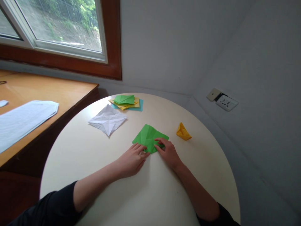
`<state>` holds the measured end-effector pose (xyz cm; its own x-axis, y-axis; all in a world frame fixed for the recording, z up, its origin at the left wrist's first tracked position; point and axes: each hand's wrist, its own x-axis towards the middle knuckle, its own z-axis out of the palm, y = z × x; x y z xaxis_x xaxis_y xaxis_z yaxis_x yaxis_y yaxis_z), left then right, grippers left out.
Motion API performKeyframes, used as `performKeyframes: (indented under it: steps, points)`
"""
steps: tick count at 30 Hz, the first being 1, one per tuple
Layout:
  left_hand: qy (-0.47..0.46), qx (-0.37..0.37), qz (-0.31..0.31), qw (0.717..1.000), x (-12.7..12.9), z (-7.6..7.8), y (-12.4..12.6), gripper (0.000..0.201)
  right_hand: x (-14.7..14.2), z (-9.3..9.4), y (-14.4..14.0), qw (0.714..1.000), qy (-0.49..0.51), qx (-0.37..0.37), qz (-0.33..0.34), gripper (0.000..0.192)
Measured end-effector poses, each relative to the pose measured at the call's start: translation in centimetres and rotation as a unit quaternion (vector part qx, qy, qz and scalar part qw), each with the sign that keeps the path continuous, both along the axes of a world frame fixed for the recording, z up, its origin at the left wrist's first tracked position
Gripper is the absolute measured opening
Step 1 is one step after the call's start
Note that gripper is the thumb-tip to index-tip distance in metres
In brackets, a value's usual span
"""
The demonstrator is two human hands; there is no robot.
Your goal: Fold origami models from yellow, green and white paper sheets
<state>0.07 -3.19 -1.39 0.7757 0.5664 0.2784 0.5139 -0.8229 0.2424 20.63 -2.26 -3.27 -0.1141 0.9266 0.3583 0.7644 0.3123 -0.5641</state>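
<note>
Pressing down on a green sheet (148,137) mid-table (94,175), both hands flat: left hand (131,160) fingers together on its near corner, right hand (168,152) fingertips spread on its right edge. White sheet (107,120) and paper stack (127,102) far left, yellow fold (183,131) right.

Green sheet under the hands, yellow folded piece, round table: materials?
Green sheet: thin matte coloured paper, judging by its sharp creases and flat lie; both the left hand and right hand press on its near edge.
Yellow folded piece: same kind of paper, folded so it stands up.
Round table: smooth cream top with a soft sheen, probably laminate or painted board.
</note>
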Motion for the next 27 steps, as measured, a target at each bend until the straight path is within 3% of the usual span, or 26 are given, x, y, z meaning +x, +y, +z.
performKeyframes:
  steps: [9, 21, 27]
  points:
    - [-0.014, -0.016, -0.021, 1.000, 0.3, 0.0, 0.2, 0.023, -0.2, -0.1, 0.2, 1.000, -0.028, -0.009, 0.011, 0.014]
    - [0.016, 0.009, 0.046, 0.999, 1.8, -0.6, -0.3, 0.033, -0.3, -0.5, 0.2, 0.998, -0.065, 0.005, 0.019, 0.014]
    - [0.003, 0.012, 0.036, 0.999, 1.9, -0.7, -0.3, 0.030, -0.2, -0.2, 0.2, 0.996, -0.091, 0.004, 0.009, 0.021]
